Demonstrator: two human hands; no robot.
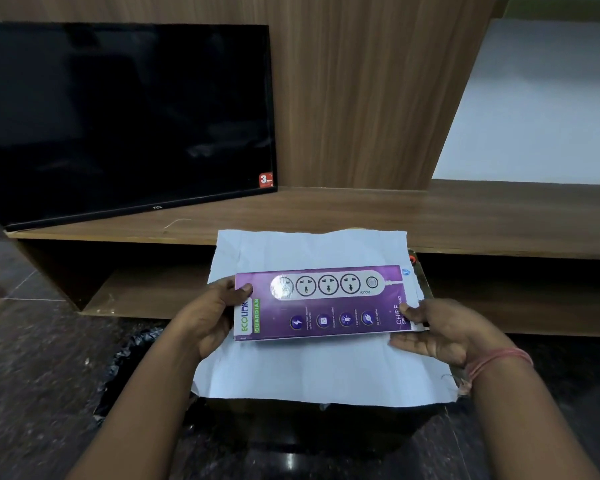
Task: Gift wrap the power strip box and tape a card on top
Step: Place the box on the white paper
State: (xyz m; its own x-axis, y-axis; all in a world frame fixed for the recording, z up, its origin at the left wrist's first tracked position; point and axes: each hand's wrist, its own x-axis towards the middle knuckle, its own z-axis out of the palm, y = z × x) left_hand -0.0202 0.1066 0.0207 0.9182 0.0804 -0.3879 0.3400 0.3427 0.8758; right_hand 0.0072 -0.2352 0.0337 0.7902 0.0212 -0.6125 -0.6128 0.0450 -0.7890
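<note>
I hold the purple power strip box (323, 303) by its two short ends, printed face up, lying crosswise in front of me over the middle of a white sheet of paper (312, 368). My left hand (208, 317) grips the end at nine o'clock: the thumb curls over the top edge beside the brand name, and the other fingers go under or behind the box, where I cannot see them. My right hand (437, 332) grips the end at three o'clock, thumb pressed on the top face near the lettering, the remaining fingers stretched along the lower side under the box. A pink thread band (496, 362) circles my right wrist.

The paper is spread on a dark stand (312, 424), its ragged edges hanging past the stand toward six o'clock. Whether the box rests on the paper or sits just above it I cannot tell.

At twelve o'clock runs a long wooden shelf (430, 213), and at ten o'clock a black television (125, 116) leans on it, screen dark, a red sticker (266, 180) in its lower corner. A crumpled black plastic bag (136, 351) lies on the dark polished floor (32, 358) at eight o'clock.
</note>
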